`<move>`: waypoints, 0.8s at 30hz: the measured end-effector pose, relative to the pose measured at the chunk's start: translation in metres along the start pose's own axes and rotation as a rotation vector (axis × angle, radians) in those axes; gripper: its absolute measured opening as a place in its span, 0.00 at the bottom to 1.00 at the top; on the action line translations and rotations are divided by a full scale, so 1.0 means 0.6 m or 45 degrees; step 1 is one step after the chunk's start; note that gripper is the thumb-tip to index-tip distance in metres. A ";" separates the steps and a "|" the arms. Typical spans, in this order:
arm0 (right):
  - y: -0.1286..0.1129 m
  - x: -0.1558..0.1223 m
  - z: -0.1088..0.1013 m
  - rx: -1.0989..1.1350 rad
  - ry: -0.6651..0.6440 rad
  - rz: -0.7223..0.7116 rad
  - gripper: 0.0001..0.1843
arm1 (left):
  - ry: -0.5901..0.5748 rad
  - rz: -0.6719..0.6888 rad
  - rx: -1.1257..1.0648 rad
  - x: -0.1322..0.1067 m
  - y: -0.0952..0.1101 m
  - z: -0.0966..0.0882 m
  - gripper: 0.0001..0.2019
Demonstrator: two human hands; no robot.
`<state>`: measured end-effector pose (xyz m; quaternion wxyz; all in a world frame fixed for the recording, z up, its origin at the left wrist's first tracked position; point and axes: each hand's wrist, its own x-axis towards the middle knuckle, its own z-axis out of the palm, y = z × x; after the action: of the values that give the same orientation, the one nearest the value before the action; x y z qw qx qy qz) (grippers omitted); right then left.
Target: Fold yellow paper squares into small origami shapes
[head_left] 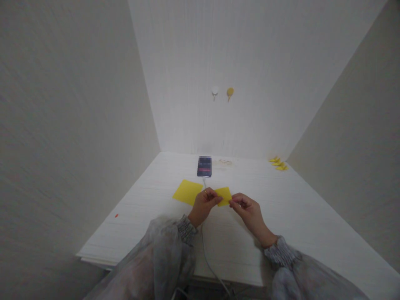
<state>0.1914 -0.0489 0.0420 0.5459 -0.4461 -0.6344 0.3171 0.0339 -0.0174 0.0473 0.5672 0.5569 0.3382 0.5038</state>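
Note:
A small folded yellow paper point(224, 194) is held between both hands above the white table point(290, 200). My left hand point(204, 204) pinches its left side with closed fingers. My right hand point(246, 208) pinches its right lower edge, fingers curled. A flat yellow paper sheet point(186, 191) lies on the table just left of my left hand.
A dark striped box point(204, 166) stands behind the papers, with a thin white cable point(204, 246) running from it toward me. Several small folded yellow pieces point(278, 163) sit at the back right corner. Two hooks point(222, 92) hang on the back wall. Walls close in on both sides.

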 end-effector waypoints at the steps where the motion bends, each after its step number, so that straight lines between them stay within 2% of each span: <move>1: -0.001 0.000 0.001 0.035 0.006 0.036 0.06 | 0.005 0.003 0.009 0.000 0.000 0.000 0.12; 4: -0.007 -0.001 0.004 0.109 0.021 0.108 0.07 | 0.034 0.001 0.024 0.000 0.001 0.001 0.12; 9: -0.012 -0.001 0.006 0.173 0.019 0.124 0.07 | 0.056 -0.013 0.010 0.000 0.003 0.002 0.12; 19: -0.013 0.000 0.008 0.099 0.094 0.229 0.10 | 0.079 -0.006 0.087 0.002 -0.005 0.000 0.12; 24: -0.019 0.002 0.012 0.233 0.127 0.285 0.13 | 0.118 0.001 0.113 0.003 -0.008 -0.002 0.13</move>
<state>0.1818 -0.0517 0.0514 0.5764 -0.4777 -0.5210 0.4100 0.0345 -0.0147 0.0426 0.5255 0.5577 0.3861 0.5136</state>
